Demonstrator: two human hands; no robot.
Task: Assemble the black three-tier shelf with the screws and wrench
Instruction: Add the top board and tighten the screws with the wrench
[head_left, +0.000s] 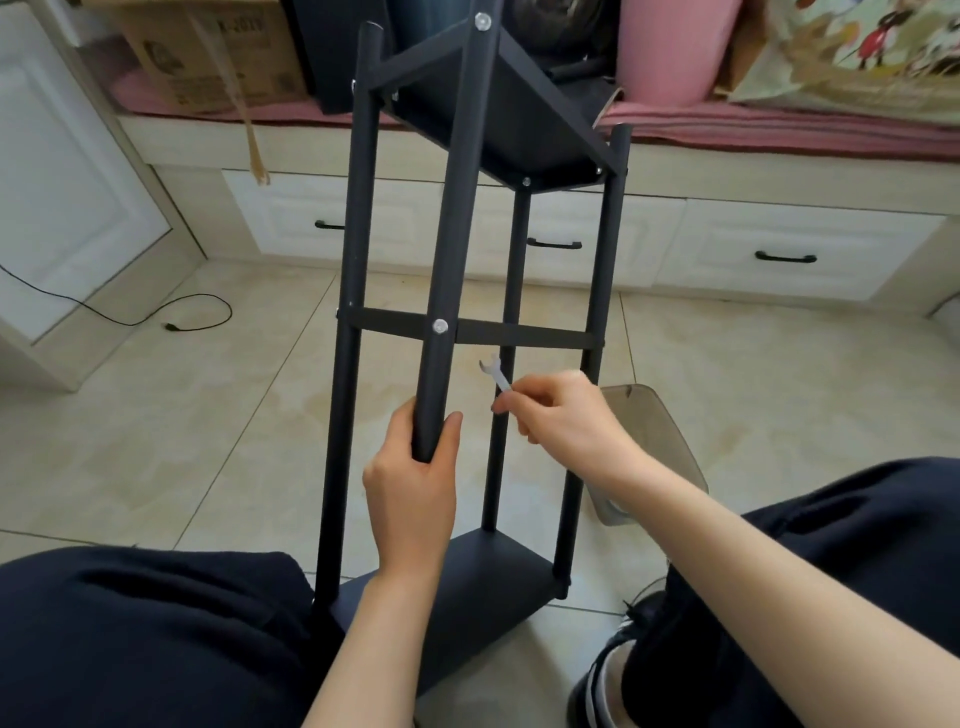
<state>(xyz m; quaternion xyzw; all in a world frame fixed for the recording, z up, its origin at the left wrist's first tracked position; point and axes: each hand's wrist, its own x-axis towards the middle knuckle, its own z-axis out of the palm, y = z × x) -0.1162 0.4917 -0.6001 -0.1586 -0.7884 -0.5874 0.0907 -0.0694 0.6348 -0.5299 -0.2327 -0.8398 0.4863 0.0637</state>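
A seated person works on a black three-tier shelf that lies tipped between the knees on a tiled floor, its far end raised toward a window bench. The left hand is wrapped around the lower end of the nearest post, steadying it. The right hand pinches a small silver wrench by its handle, its open jaw pointing up and apart from any fastener.

The frame looks largely joined: bolt heads show on the near post at the middle tier and at the top tier. The work appears to be at the tightening stage. The next move likely calls for bringing the wrench jaw onto the middle bolt, just above and left of the tool, while the left hand holds the post from turning.

Room is tight between the posts; the wrench sits beside a thin rear post, which may limit its swing. A grey translucent tray lies on the floor just right of the frame; whether it holds screws cannot be told.
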